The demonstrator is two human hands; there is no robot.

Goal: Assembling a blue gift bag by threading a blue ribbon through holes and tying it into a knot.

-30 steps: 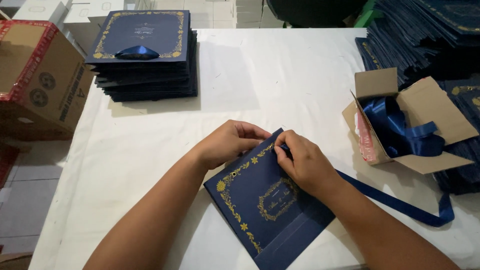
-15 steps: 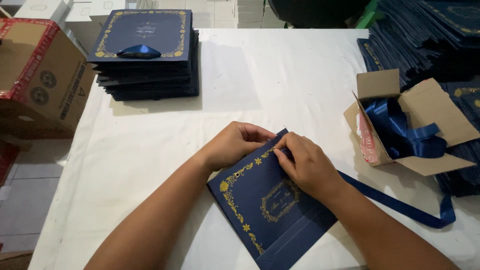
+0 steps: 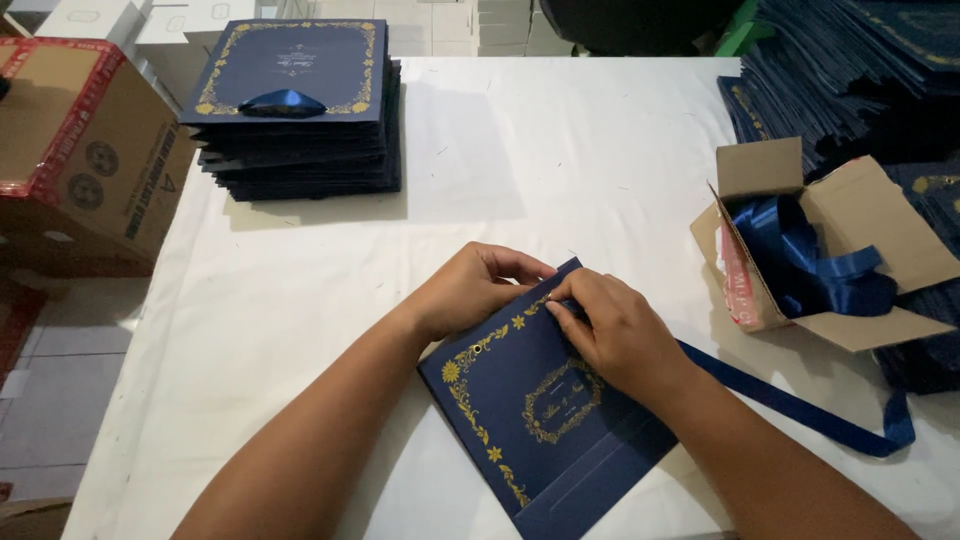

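- A navy card lies tilted on the white counter, near its front edge, just before the person.
- The card is dark blue with a gold floral border, a gold oval emblem in the middle and a small hole by its upper edge; a plain blue flap shows at its lower right.
- The left hand rests on the card's upper corner, fingers curled together there.
- The right hand lies on the card, its grip pinched at the top edge, perhaps on a ribbon end; the fingers hide it.
- A blue ribbon trails from under the right wrist towards an open box of ribbon.
- A stack of like cards sits far left, well apart.
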